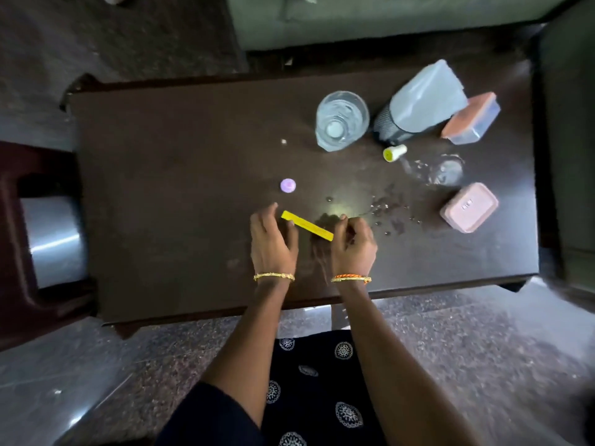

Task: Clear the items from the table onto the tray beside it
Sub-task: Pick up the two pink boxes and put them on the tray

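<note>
Both hands met the flat yellow plastic strip [307, 225] on the dark wooden table [180, 188]: left hand [273, 241] fingers loosely spread at one end, right hand [353, 243] fingers curled (grip unclear) at the other.

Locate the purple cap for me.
Head view: the purple cap lies alone on the table, left of centre, just beyond the left hand.

A low dark brown wooden table [180, 162] stands on a polished speckled stone floor [467, 365] that catches pale glare. Beyond the table's far edge sits a grey-green sofa [370, 20]. Left of the table is a dark maroon stool [19, 239].
</note>
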Action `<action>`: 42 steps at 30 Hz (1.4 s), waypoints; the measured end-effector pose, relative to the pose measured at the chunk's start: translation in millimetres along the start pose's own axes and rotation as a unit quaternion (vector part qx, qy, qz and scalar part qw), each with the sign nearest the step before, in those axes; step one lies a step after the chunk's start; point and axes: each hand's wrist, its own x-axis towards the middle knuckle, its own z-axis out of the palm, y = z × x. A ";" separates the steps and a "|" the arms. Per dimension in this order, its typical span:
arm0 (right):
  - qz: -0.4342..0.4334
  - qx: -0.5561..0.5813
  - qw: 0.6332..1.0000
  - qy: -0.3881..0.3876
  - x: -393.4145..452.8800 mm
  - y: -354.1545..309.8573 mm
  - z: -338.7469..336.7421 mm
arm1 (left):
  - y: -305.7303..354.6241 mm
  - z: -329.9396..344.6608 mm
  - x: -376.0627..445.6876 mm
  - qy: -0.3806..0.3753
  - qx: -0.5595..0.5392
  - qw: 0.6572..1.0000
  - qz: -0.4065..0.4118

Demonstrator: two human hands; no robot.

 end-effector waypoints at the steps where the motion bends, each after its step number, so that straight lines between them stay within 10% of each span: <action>1: 0.007 0.010 1.000 0.009 11.2 8.9 -10.7 | 7.0 4.9 6.8 0.009 0.000 1.000 -0.003; 16: -0.066 -0.083 0.989 -0.105 162.6 31.8 -28.8 | 50.2 39.5 48.9 0.028 0.032 0.998 -0.053; 35: -0.099 -0.172 0.965 -0.175 128.1 28.6 -13.8 | 60.9 61.9 24.3 -0.068 -0.041 0.997 -0.012; 42: 0.019 -0.024 0.999 0.043 130.1 46.7 -71.7 | 109.5 75.0 4.9 0.022 -0.025 0.996 0.086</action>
